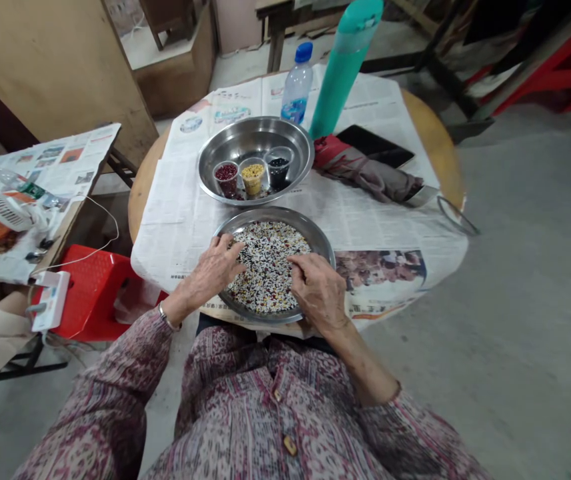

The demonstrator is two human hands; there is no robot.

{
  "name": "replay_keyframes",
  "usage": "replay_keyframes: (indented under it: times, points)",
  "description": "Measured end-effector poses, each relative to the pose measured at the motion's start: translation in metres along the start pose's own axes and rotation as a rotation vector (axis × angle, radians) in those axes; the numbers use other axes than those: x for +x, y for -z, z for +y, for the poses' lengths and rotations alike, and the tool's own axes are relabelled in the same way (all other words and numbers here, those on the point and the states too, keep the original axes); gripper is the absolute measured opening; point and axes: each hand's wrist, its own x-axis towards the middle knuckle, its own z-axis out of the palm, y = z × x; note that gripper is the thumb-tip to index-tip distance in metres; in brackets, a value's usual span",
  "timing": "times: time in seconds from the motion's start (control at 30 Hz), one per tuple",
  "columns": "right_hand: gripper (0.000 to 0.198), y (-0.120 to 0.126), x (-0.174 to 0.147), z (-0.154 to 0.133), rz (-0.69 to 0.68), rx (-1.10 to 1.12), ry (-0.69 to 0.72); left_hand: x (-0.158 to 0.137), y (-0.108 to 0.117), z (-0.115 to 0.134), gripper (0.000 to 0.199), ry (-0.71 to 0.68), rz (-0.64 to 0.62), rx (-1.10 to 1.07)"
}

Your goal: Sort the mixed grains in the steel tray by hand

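Observation:
A round metal tray (325,239) in front of me holds a layer of mixed grains and beans (270,267), white with black, yellow and dark red. My left hand (217,267) rests over its left rim, fingers apart, the tips at the grains. On the right side, my right hand (319,288) has thumb and forefinger pinched together above the grains; what they hold, if anything, is too small to see. Behind stands a metal basin (253,133) with clear cups of red beans (226,179), yellow beans (253,179) and black beans (279,172).
Newspaper (165,193) covers the round table. Toward its back are a water bottle (297,83) and a tall teal bottle (345,70). A folded umbrella (365,170) and a dark tablet-like slab (375,145) lie at right. Left of the table is a red stool (95,293).

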Motion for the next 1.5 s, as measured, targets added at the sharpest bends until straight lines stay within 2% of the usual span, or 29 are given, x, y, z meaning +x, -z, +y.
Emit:
replay_keyframes:
  times: [0.1,0.13,0.27,0.37,0.53,0.7,0.83,1.0,1.07,1.17,1.23,1.3,1.4,1.5]
  points:
    - [0.025,-0.001,0.0,0.0,0.004,0.012,-0.005,-0.016,-0.008,0.012,0.061,-0.012,-0.064,-0.076]
    - [0.024,-0.001,0.0,0.0,0.007,0.019,-0.005,-0.018,-0.013,0.017,0.06,-0.025,-0.072,-0.105]
    - [0.025,-0.003,-0.001,0.002,0.027,0.058,-0.01,-0.003,-0.031,0.036,0.026,-0.091,-0.069,-0.223]
    - [0.026,-0.003,-0.001,0.001,0.086,0.133,-0.025,0.024,-0.037,0.046,0.024,-0.18,-0.034,-0.302]
    - [0.027,0.002,0.001,-0.002,0.186,0.208,-0.065,0.062,-0.03,0.043,0.026,-0.314,0.082,-0.325]
    - [0.027,0.002,0.002,-0.002,0.182,0.199,-0.072,0.073,-0.015,0.026,0.045,-0.293,0.004,-0.111]
    - [0.026,-0.001,0.0,0.0,0.162,0.194,-0.064,0.067,-0.012,0.015,0.021,-0.218,-0.033,-0.054]
    - [0.026,-0.003,0.0,0.001,0.155,0.182,-0.062,0.03,-0.012,0.01,0.023,-0.127,-0.062,-0.096]
    - [0.026,-0.003,0.0,0.0,0.163,0.177,-0.063,0.012,-0.012,0.016,0.02,-0.176,-0.092,-0.137]
    - [0.026,-0.003,-0.001,0.0,0.182,0.188,-0.077,-0.003,-0.015,0.031,0.024,-0.341,-0.13,-0.167]
    - [0.026,-0.002,-0.001,-0.001,0.196,0.2,-0.086,-0.002,-0.021,0.041,0.026,-0.437,-0.139,-0.156]
    - [0.025,-0.001,-0.001,-0.001,0.204,0.206,-0.085,0.008,-0.025,0.049,0.022,-0.475,-0.163,-0.134]
    - [0.025,0.0,-0.001,-0.001,0.21,0.201,-0.067,0.026,-0.026,0.051,0.026,-0.377,-0.151,-0.081]
    - [0.025,0.0,0.0,-0.002,0.217,0.201,-0.062,0.039,-0.018,0.042,0.027,-0.177,-0.007,-0.035]
